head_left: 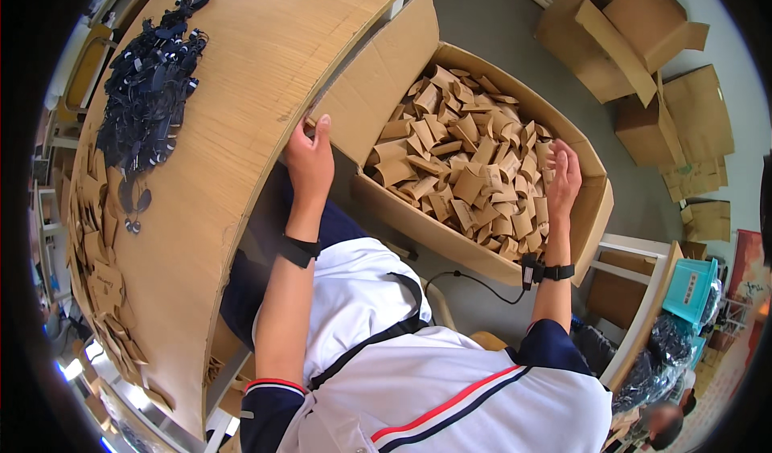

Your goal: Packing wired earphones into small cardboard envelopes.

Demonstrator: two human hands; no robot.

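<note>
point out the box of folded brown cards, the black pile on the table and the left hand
cardboard box (pixel 418 228) head view, near wall
black pile (pixel 149 91) head view, middle
left hand (pixel 310 159) head view, back of hand
</note>
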